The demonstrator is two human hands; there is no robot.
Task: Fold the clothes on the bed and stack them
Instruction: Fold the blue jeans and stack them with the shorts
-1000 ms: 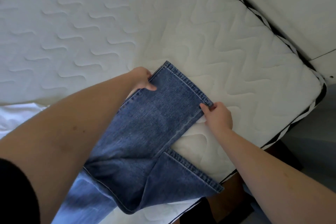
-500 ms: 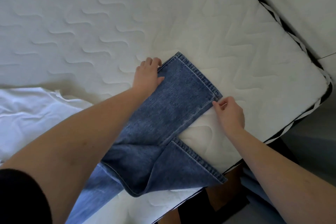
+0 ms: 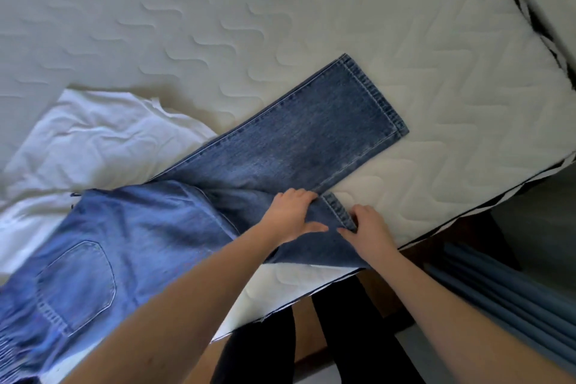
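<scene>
Head view: blue jeans (image 3: 280,146) spread across the bed (image 3: 218,9), back pocket up, one leg reaching toward the far corner. Left hand (image 3: 288,217) pinching the nearer leg's hem, thumb out; right hand (image 3: 369,226) gripping that same hem. White garment (image 3: 93,140) beneath the jeans.

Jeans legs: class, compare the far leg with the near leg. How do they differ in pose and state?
The far leg lies flat and smooth, untouched; the near leg is held by the left hand and right hand. The far leg's hem shows whole; the near leg's hem is partly covered by the hands. The far leg sits well on the mattress; the near leg lies at its edge. Both are blue denim.
</scene>
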